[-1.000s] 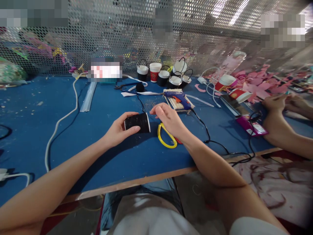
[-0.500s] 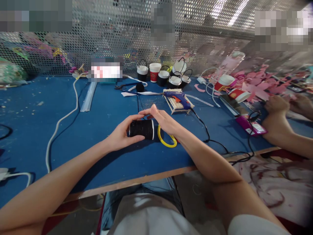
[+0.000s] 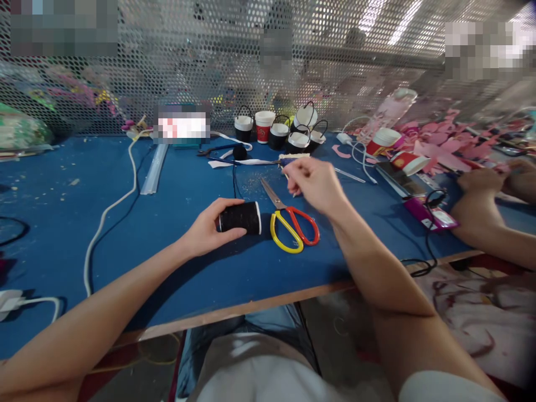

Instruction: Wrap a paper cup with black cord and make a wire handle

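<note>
Head view: right hand (image 3: 317, 181) now off cup (image 3: 240, 217)

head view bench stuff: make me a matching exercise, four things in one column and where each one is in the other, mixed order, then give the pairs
Things:
1. black wrapped paper cup
2. yellow and red handled scissors
3. blue glue gun
4. row of black and white handled cups

Places:
A. far edge, by the perforated metal screen
B. on its side, gripped by the left hand
C. beyond the raised right hand, partly hidden
D. flat on the blue table, just right of the cup

Pairs: 1-B, 2-D, 3-C, 4-A
</note>
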The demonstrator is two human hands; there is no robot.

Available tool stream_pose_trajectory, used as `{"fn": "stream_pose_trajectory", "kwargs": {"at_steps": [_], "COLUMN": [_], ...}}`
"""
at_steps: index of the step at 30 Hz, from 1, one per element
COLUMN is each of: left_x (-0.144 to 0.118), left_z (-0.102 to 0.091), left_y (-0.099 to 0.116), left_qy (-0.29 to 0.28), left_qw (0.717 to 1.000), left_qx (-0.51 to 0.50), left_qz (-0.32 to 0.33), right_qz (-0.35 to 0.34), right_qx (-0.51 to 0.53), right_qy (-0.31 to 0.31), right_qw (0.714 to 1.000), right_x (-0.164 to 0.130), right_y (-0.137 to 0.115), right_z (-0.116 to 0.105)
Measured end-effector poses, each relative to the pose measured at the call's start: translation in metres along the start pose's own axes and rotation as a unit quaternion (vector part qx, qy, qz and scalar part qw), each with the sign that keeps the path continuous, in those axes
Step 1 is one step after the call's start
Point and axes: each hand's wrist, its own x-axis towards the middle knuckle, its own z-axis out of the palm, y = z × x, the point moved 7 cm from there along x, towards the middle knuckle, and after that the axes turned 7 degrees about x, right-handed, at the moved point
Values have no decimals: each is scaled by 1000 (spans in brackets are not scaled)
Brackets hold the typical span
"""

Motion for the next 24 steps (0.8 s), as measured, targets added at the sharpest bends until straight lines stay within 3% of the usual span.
{"fn": "stream_pose_trajectory", "kwargs": {"at_steps": [3, 5, 8, 11, 16, 24], "left_x": [1, 1, 2, 2, 3, 4], "left_z": [-1, -2, -3, -5, -12, -18], "left_y": [-2, -4, -6, -7, -5, 0], "left_qy": [6, 10, 11, 17, 43, 78], "left_qw": [1000, 1000, 1000, 999, 996, 990], "left_qx": [-2, 1, 15, 45, 82, 110], "left_qz": [-15, -18, -20, -16, 7, 52], "right_qz": [-40, 0, 69, 81, 99, 116], "right_qx": [-132, -245, -345, -410, -417, -308], "right_qy": [123, 148, 73, 16, 49, 118], "right_qw": [983, 958, 933, 908, 902, 937], "right_x": [16, 23, 29, 27, 26, 25], "right_y": [6, 26, 61, 80, 83, 87], "right_z": [-49, -66, -64, -51, -43, -57]}}
